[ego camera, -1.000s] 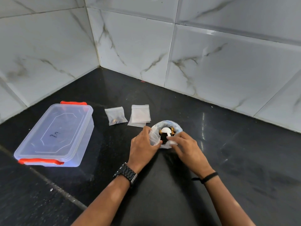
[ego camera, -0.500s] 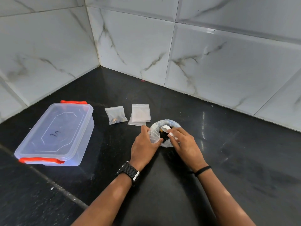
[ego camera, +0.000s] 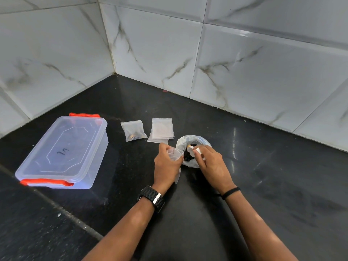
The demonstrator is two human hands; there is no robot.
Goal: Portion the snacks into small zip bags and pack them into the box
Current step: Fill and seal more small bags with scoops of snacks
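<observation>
A large clear snack bag (ego camera: 195, 142) with dark snacks inside stands open on the black counter. My right hand (ego camera: 211, 162) holds a white spoon (ego camera: 195, 149) dipped into the bag's mouth. My left hand (ego camera: 166, 162) grips a small empty zip bag (ego camera: 176, 154), held open right beside the snack bag. A filled small zip bag (ego camera: 134, 130) and a stack of empty zip bags (ego camera: 162, 129) lie just beyond my hands. The clear plastic box (ego camera: 62, 151) with red clips sits lidded at the left.
White marble-patterned tile walls (ego camera: 244, 63) meet in a corner behind the counter. The black counter (ego camera: 282, 185) stretches wide to the right and toward me.
My right hand has drawn the spoon slightly toward the small bag's mouth, and my left hand has lifted that bag closer to the snack bag.
</observation>
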